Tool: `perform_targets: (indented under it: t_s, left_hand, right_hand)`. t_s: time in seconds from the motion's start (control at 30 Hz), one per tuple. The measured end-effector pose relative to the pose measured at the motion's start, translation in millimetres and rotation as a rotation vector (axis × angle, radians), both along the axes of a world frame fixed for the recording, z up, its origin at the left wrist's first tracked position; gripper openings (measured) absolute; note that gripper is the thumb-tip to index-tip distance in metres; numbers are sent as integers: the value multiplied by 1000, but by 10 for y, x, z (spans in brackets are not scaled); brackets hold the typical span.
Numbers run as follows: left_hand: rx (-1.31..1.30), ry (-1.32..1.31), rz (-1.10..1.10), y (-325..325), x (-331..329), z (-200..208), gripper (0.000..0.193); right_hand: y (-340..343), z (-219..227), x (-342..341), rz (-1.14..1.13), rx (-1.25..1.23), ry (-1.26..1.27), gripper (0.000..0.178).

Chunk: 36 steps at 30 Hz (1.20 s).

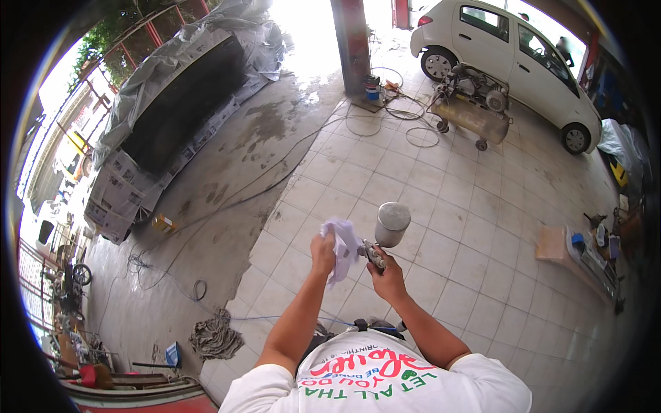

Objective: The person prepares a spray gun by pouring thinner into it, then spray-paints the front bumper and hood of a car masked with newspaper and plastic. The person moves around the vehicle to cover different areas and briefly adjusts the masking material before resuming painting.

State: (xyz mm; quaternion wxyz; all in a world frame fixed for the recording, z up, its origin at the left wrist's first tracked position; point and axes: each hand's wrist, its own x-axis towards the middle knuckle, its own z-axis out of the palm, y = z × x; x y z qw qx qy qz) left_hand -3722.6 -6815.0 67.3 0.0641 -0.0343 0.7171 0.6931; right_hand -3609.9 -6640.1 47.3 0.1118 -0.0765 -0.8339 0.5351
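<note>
In front of my chest my right hand (387,277) is wrapped round the handle of a spray gun (372,255). A grey metal paint cup (393,224) sits on top of the gun, tilted a little to the right. My left hand (322,252) is closed on a crumpled white cloth (340,249), which hangs down beside the gun's nozzle end. Cloth and nozzle end meet or nearly meet; I cannot tell whether they touch. Part of my left fingers is hidden behind the cloth.
A car panel (186,103) edged with newspaper and plastic sheeting stands at the far left. Hoses (275,180) trail over the floor. An air compressor (471,110) stands beside a white car (513,62). Near my left lies a bunched grey rag (215,335); a low bench (585,258) is at the right.
</note>
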Motion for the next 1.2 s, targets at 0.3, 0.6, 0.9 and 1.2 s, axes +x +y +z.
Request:
perform_targets:
  t_s: [0.3, 0.6, 0.9, 1.2]
  left_hand:
    - [-950, 768, -139, 3, -392, 847, 65]
    - [-348, 318, -226, -2091, -2162, 781, 46]
    - [-158, -314, -568, -2942, -2583, -991, 50]
    - [488, -586, -551, -2717, -3580, -1198, 43]
  right_hand:
    - [-960, -485, -838, 145, 431, 154, 39]
    - [-2535, 127, -1673, 130, -35, -113, 45]
    - [-3094, -125, -3246, -106, 14, 20, 50]
    - [-3094, -451, -4956, -175, -237, -153, 50]
